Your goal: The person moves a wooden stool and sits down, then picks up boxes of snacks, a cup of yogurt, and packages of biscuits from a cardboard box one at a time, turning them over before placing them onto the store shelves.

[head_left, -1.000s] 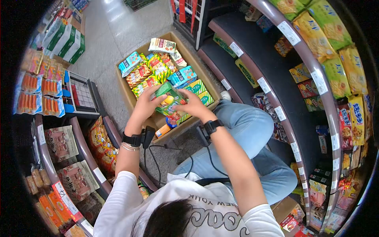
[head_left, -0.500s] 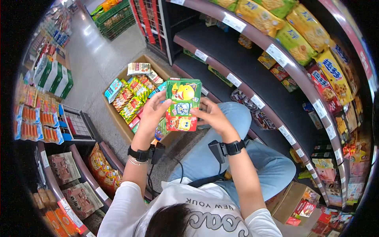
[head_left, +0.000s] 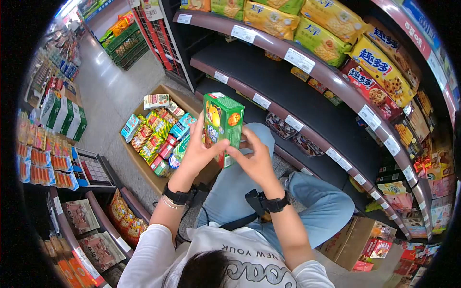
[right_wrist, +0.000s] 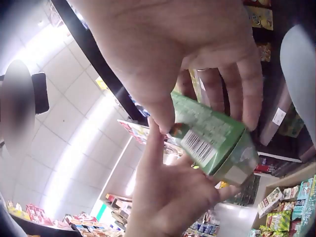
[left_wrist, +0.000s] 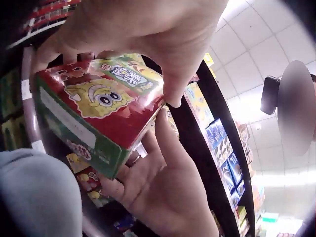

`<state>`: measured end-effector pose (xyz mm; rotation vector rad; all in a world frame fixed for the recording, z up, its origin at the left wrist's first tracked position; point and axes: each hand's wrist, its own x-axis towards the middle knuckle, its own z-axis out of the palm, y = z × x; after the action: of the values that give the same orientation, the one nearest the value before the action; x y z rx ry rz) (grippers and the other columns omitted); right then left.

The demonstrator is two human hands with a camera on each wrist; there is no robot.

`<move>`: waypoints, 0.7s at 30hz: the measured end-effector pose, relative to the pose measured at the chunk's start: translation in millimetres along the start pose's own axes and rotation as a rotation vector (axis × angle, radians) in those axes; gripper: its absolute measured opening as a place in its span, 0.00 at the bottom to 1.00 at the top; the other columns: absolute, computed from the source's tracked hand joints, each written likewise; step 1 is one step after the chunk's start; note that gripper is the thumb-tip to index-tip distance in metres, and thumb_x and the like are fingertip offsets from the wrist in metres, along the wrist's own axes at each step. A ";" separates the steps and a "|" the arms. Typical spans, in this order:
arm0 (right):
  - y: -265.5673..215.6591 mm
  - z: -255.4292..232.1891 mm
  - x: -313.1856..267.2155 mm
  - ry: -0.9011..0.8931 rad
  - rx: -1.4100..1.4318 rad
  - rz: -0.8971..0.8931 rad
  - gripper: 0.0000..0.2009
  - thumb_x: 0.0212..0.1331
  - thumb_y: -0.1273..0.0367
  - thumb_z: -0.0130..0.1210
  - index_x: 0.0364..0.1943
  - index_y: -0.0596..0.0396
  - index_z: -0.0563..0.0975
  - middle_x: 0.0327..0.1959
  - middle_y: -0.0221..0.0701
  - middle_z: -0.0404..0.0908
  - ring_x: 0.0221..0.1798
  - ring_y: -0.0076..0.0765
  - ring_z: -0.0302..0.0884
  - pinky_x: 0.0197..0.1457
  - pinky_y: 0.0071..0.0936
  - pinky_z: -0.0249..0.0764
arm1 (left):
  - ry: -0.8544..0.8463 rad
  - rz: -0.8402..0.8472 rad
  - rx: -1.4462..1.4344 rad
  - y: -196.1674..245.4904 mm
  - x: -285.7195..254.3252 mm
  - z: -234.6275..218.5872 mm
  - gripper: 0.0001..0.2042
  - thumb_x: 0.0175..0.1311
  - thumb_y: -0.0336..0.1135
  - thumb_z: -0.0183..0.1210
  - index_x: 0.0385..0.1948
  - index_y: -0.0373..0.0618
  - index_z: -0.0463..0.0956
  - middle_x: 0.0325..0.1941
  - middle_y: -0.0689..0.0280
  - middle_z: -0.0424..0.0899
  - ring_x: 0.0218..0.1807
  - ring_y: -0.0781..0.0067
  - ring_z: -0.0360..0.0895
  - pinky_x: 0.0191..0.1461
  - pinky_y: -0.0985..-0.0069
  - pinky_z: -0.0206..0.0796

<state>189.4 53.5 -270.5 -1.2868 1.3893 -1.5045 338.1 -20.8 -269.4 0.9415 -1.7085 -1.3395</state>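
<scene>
Upright between both hands is a green and red cardboard snack box [head_left: 224,126], with a yellow cartoon character on its front. My left hand [head_left: 194,156] grips its left side, with the thumb across the near edge. From the right, my right hand [head_left: 255,156] holds the lower part, its thumb close to the left thumb. The left wrist view shows the box's red face [left_wrist: 98,96], with the left hand [left_wrist: 133,27] over it and the right hand [left_wrist: 165,185] below. A barcode panel [right_wrist: 197,145] faces the right wrist camera.
An open carton [head_left: 139,165] of snack packets stands on the floor at left. Curved dark shelves [head_left: 249,72] rise on the right, with biscuit packs [head_left: 273,19] on the upper one. Another carton [head_left: 341,242] lies behind the bent knee [head_left: 321,192]. Sausage packs [head_left: 45,168] hang at far left.
Both hands have lifted the box out from over the carton and brought it rightward. It has turned from front face up to standing with its side panel showing. The head view has swung toward the shelves.
</scene>
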 end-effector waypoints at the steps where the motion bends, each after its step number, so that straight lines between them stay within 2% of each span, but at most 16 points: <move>1: 1.4 -4.7 -2.9 -0.003 0.021 0.031 0.27 0.50 0.67 0.64 0.56 0.56 0.69 0.45 0.36 0.79 0.43 0.28 0.78 0.41 0.24 0.76 | -0.016 -0.003 -0.005 1.4 1.1 3.5 0.44 0.49 0.36 0.67 0.67 0.42 0.47 0.58 0.55 0.59 0.63 0.64 0.57 0.64 0.69 0.55; 3: -1.8 -13.0 -8.1 -0.007 0.063 0.095 0.27 0.50 0.68 0.64 0.56 0.56 0.69 0.46 0.35 0.78 0.41 0.26 0.77 0.38 0.21 0.76 | -0.049 -0.013 -0.015 2.7 1.8 9.8 0.46 0.49 0.36 0.68 0.68 0.43 0.44 0.57 0.57 0.60 0.63 0.64 0.57 0.64 0.70 0.55; 4: -0.1 -16.9 -9.2 -0.007 0.079 0.087 0.27 0.50 0.68 0.64 0.56 0.55 0.69 0.46 0.34 0.78 0.40 0.25 0.76 0.37 0.20 0.75 | -0.083 -0.072 -0.177 12.3 3.0 15.6 0.46 0.50 0.37 0.67 0.68 0.42 0.44 0.58 0.59 0.60 0.61 0.67 0.59 0.62 0.72 0.56; 6: 3.8 -25.3 -11.0 -0.005 0.112 0.067 0.27 0.50 0.68 0.64 0.57 0.54 0.69 0.45 0.32 0.78 0.38 0.23 0.75 0.34 0.17 0.74 | -0.118 -0.062 -0.218 6.2 7.3 17.3 0.44 0.52 0.36 0.65 0.68 0.41 0.45 0.59 0.61 0.60 0.59 0.68 0.60 0.61 0.73 0.56; 8: 3.9 -34.4 -11.9 -0.056 0.124 0.095 0.28 0.52 0.69 0.62 0.59 0.55 0.67 0.47 0.32 0.75 0.42 0.24 0.74 0.37 0.18 0.74 | -0.141 -0.075 -0.312 5.7 8.7 23.5 0.39 0.56 0.35 0.62 0.67 0.38 0.48 0.60 0.62 0.62 0.54 0.72 0.64 0.60 0.73 0.57; 11: 2.2 -44.3 -14.3 -0.076 0.131 0.132 0.29 0.53 0.68 0.62 0.60 0.55 0.65 0.50 0.33 0.72 0.47 0.26 0.72 0.44 0.22 0.73 | -0.184 -0.135 -0.402 8.6 10.0 31.1 0.39 0.57 0.35 0.61 0.67 0.37 0.47 0.59 0.63 0.65 0.53 0.74 0.65 0.60 0.74 0.57; 15: 12.4 -51.4 -16.1 -0.045 0.095 0.037 0.32 0.52 0.65 0.63 0.62 0.54 0.63 0.58 0.36 0.67 0.56 0.31 0.69 0.55 0.30 0.68 | -0.274 -0.175 -0.577 17.9 12.5 40.9 0.36 0.60 0.37 0.58 0.67 0.38 0.47 0.59 0.61 0.67 0.58 0.72 0.66 0.61 0.73 0.58; 18: 14.8 -52.8 -19.3 0.036 0.149 0.022 0.38 0.46 0.60 0.67 0.63 0.53 0.62 0.59 0.37 0.67 0.53 0.34 0.70 0.53 0.32 0.70 | -0.325 -0.217 -0.624 19.3 13.4 46.0 0.30 0.66 0.42 0.51 0.65 0.38 0.51 0.59 0.62 0.68 0.59 0.73 0.66 0.62 0.73 0.58; 21: 5.9 -58.0 -21.0 0.080 0.241 0.042 0.42 0.45 0.59 0.68 0.65 0.54 0.57 0.60 0.40 0.66 0.53 0.35 0.71 0.53 0.32 0.70 | -0.319 -0.248 -0.661 18.4 17.3 54.4 0.24 0.70 0.43 0.44 0.62 0.38 0.56 0.58 0.63 0.69 0.59 0.74 0.67 0.62 0.74 0.58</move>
<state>138.3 88.2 -276.2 -1.0527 1.2324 -1.6539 280.1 -9.9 -258.4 0.5792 -1.2312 -2.1316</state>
